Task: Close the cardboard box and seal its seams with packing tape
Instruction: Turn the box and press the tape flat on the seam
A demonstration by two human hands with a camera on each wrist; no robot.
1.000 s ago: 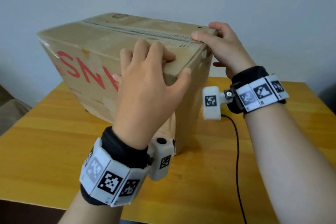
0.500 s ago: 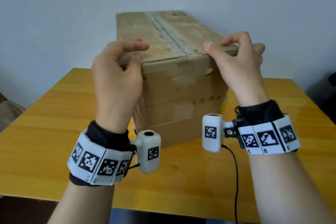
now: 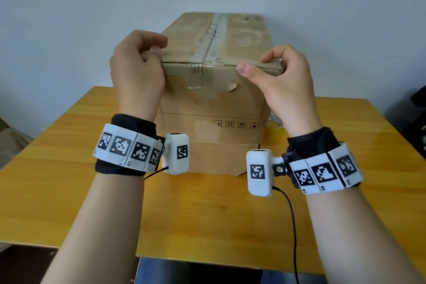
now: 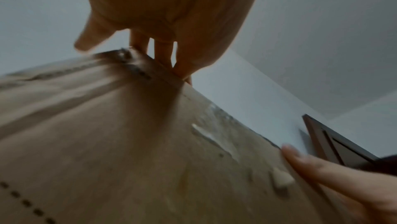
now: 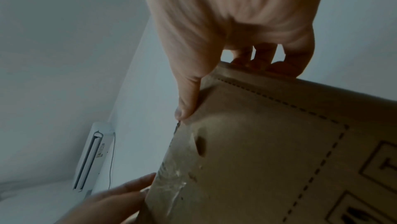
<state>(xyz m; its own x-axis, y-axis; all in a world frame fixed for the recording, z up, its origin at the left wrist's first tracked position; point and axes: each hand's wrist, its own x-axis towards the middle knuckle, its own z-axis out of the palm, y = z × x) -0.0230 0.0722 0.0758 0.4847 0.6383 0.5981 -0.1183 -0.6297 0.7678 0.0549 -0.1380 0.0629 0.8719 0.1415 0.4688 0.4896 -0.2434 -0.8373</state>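
Observation:
A closed brown cardboard box point(image 3: 214, 99) stands on the yellow table point(image 3: 69, 180) with a short end facing me. An old tape strip point(image 3: 213, 34) runs along its top centre seam. My left hand point(image 3: 156, 49) grips the near left top corner with curled fingers point(image 4: 163, 54). My right hand point(image 3: 255, 64) pinches the near right top edge, its thumb point(image 5: 189, 95) on the front face and its fingers on the lid. A tape roll point(image 3: 275, 125) peeks out on the table behind the box's right side, mostly hidden by my right wrist.
A black cable point(image 3: 292, 226) trails from my right wrist camera over the table's front edge. A pale wall stands close behind the box. Dark furniture point(image 3: 419, 104) sits past the table's right side. Bare tabletop lies between me and the box.
The box has swung round from its long printed side to its short end facing me. Both hands have shifted from the top to the two near top corners.

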